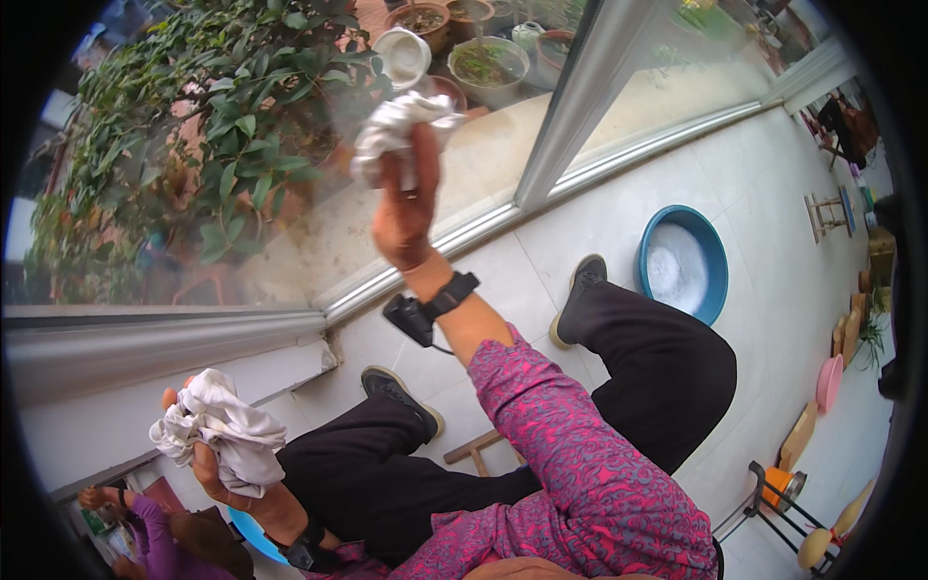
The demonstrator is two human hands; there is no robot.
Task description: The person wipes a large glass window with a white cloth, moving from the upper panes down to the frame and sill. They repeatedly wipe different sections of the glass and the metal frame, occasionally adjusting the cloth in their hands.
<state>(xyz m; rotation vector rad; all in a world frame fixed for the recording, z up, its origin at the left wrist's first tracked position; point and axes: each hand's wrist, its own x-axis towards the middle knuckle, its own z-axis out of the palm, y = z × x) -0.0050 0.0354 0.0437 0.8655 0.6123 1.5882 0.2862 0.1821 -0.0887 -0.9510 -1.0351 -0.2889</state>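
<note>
Head view: the right hand (404, 217) holds in closed fingers (425, 159) a crumpled white fabric cloth (401, 130) before the clear, flat glass pane (324, 208); contact cannot be confirmed from here. The left hand (256, 503), farther from the pane, clasps a bunched off-white fabric cloth (227, 435). Neither shows a long axis.

From the right hand (406, 217), open passage is offered across the glass pane (324, 217) toward 9 o'clock, but the way is barred by the window post (575, 121) at 2 and the bottom rail (483, 230) at 5. The left hand (266, 507) is hemmed in by the frame ledge (164, 356) at 11 and the trouser leg (353, 469) at 2.
</note>
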